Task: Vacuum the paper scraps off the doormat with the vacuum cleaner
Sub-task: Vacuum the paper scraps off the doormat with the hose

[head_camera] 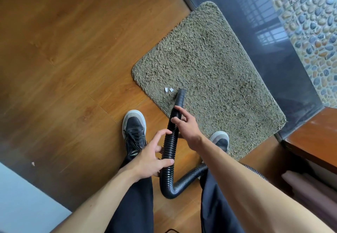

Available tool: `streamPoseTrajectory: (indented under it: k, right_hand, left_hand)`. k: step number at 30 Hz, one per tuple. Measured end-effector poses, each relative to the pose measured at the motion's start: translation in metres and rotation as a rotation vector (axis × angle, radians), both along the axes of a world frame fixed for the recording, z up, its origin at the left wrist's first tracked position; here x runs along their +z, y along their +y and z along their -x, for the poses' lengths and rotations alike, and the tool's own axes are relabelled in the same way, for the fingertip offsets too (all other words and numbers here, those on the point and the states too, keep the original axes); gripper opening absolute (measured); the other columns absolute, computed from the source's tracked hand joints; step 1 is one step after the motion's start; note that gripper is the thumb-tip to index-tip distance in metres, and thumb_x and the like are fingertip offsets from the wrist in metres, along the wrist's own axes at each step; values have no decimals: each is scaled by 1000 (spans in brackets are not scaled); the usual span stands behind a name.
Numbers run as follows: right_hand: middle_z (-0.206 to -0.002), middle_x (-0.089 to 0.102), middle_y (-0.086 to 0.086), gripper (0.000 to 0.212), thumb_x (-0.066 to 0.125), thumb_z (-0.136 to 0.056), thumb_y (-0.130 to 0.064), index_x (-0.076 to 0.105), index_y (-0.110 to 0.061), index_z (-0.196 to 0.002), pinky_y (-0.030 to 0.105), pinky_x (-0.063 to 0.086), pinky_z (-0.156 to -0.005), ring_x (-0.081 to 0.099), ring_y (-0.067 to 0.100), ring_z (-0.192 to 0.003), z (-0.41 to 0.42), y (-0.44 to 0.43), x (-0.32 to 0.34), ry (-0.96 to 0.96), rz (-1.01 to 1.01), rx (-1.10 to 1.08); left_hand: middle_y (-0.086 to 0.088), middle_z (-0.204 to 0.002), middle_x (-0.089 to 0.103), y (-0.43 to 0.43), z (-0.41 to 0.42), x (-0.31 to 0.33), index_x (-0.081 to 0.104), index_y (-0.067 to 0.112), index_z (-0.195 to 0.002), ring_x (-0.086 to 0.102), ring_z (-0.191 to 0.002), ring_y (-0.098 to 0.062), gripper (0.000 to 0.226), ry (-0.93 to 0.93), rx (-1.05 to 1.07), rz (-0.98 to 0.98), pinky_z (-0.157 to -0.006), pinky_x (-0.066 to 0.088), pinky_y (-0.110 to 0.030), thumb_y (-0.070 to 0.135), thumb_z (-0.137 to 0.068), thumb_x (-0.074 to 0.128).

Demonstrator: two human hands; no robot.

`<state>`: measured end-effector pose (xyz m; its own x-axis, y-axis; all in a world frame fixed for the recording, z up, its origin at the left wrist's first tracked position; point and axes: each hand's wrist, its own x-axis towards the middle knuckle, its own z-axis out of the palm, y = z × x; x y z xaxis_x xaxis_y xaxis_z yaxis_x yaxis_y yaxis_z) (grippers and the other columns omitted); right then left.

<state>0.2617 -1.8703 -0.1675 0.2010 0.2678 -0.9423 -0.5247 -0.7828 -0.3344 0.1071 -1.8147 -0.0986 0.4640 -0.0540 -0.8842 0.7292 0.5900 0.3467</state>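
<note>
We are holding the ribbed vacuum hose [169, 147] in both hands: our left hand [151, 158] is curling thumb and fingers round its lower stretch, and our right hand [186, 125] is pinching it higher up. Just beyond our right fingertips the nozzle [180, 96] is meeting the doormat [209, 65]; two white paper scraps [168, 90] are lying just left of it. We are judging the job nearly done, with these scraps left to vacuum
</note>
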Motion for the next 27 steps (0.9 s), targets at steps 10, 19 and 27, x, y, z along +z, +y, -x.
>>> streamPoseTrajectory:
  k: [10,19,27]
  right_hand:
    - [-97,58,11,51,57,-92,-6,52,-28,-137,26,54,-53,65,17,-74,24,13,2,45,-33,124]
    - [-91,62,7,52,58,-90,-9,51,-29,-138,32,56,-60,64,16,-75,30,28,-4,24,-59,241]
    - [-86,60,3,49,57,-91,-7,52,-27,-136,28,55,-55,64,16,-73,24,17,-1,-11,-47,198]
  left_hand:
    - [-12,-100,68,-6,30,6,38,58,-128,69,-76,-22,75,39,119,-16,-58,56,-35,3,-88,71]
    - [-6,-87,67,-6,37,4,38,57,-129,67,-74,-25,76,54,169,-55,-65,59,-51,1,-88,71]
    - [-9,-96,67,-12,29,2,38,60,-127,68,-78,-22,74,53,134,-33,-63,60,-44,1,-92,65]
